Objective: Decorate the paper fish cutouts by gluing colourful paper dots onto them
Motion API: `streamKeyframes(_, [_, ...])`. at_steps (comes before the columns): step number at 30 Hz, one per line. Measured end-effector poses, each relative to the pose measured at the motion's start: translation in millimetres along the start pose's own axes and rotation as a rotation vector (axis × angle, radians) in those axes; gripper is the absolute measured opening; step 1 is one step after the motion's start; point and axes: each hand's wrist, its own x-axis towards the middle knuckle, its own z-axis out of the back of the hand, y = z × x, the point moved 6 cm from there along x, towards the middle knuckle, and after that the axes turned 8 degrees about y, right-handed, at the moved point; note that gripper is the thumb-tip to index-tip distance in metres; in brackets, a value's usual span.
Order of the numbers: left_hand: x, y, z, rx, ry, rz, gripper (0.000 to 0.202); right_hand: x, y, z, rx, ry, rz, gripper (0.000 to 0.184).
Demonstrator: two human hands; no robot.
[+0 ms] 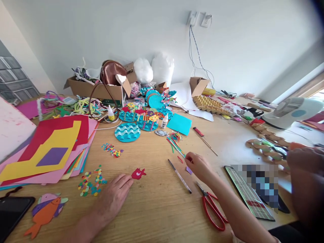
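My left hand [113,195] lies flat on the wooden table, fingers stretched out, with fingertips at the head of a small red paper fish [138,173]. The fish has a pale curved mark on its side. My right hand [198,165] is pinched at the near end of several thin coloured paper strips [176,145]; what its fingertips hold, if anything, is hidden. Under that hand lies a purple paper scrap [189,170]. A pen [179,176] rests between my hands, and red-handled scissors [212,209] lie beneath my right forearm.
Coloured paper sheets [53,152] are stacked at left, near paper dots [92,182] and layered fish cutouts [47,212]. Blue wavy-topped discs [127,132] and glue bottles [164,121] stand farther back. At right are a blurred person's arm [306,182], a dark-edged tablet-like panel [246,192] and a fan [291,113].
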Motion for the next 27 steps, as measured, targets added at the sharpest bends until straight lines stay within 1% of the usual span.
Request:
streamKeyframes(2, [0,0,1.4,0.005,-0.005,0.003,0.033,-18,12,15,0.144,-0.113,0.120,0.018])
streamKeyframes(4, [1,1,2.5,-0.006,0.007,0.017,0.032,-36,28,18,0.220,-0.151,0.236,0.016])
streamKeyframes(5, [1,1,2.9,-0.013,0.016,0.021,0.033,-45,37,16,0.244,-0.151,0.284,0.014])
streamKeyframes(7, [2,1,3.5,-0.024,0.033,0.030,0.033,-58,55,3,0.285,-0.115,0.389,0.014])
streamKeyframes(11, [2,1,3.1,-0.059,0.080,0.065,0.031,-66,77,-35,0.337,-0.040,0.473,0.014])
streamKeyframes(13, [2,0,1.4,-0.072,0.126,0.074,0.032,-66,81,-50,0.338,-0.002,0.512,0.017])
streamKeyframes(16, [2,-1,-1.1,-0.071,0.195,0.085,0.035,-63,82,-61,0.315,0.043,0.560,0.024])
streamKeyframes(21, [2,-1,-2.8,-0.087,0.266,0.106,0.036,-61,84,-62,0.237,0.087,0.592,0.028])
streamKeyframes(27, [2,-1,-4.1,-0.079,0.287,0.107,0.036,-57,87,-62,0.146,0.095,0.592,0.031])
